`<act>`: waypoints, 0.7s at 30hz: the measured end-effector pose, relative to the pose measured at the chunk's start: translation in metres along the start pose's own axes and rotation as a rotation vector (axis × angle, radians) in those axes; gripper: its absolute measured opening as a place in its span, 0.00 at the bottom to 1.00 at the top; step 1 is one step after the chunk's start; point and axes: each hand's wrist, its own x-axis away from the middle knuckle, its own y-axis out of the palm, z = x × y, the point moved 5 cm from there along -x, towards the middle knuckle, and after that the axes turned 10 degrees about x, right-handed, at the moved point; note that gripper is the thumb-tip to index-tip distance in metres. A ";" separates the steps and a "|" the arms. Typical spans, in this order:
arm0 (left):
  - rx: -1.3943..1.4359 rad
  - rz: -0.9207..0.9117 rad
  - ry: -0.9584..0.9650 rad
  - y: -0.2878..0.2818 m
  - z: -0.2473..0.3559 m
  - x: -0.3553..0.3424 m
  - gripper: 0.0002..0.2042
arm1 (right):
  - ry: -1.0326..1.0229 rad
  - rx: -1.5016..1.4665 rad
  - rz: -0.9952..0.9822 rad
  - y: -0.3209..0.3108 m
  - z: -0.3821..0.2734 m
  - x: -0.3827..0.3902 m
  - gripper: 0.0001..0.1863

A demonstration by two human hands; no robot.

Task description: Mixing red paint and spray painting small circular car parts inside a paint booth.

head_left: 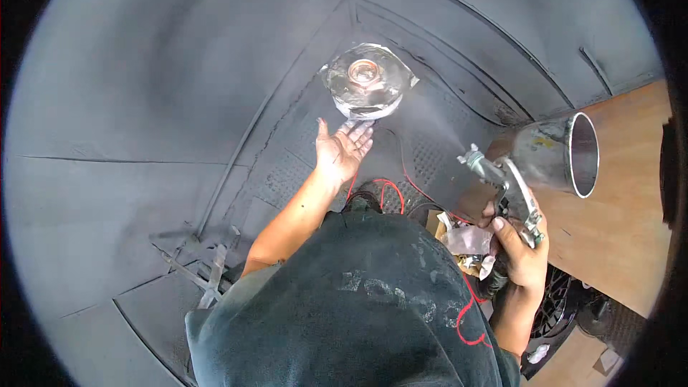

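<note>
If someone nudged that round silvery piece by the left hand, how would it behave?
The round silvery piece might turn if pushed off-centre, given its roughly circular outline. Its crinkled, ragged edge looks thin, so it would probably bend or crumple.

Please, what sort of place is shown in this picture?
Probably a spray-painting workshop or booth: the right hand holds a silver metal spray gun releasing pale mist, near smudged grey walls and a round, foil-covered object.

the spray gun (512, 188) is silver, the hose (459, 323) bright red.
</note>
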 end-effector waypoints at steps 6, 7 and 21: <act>-0.068 0.007 0.048 -0.005 0.015 0.001 0.46 | 0.009 0.001 0.009 -0.004 0.010 0.003 0.28; -0.082 0.022 0.062 -0.006 0.018 -0.002 0.46 | 0.033 -0.026 -0.062 -0.002 0.013 0.003 0.28; -0.099 -0.036 0.153 -0.002 0.035 -0.002 0.45 | 0.049 0.009 -0.004 -0.024 0.038 0.005 0.30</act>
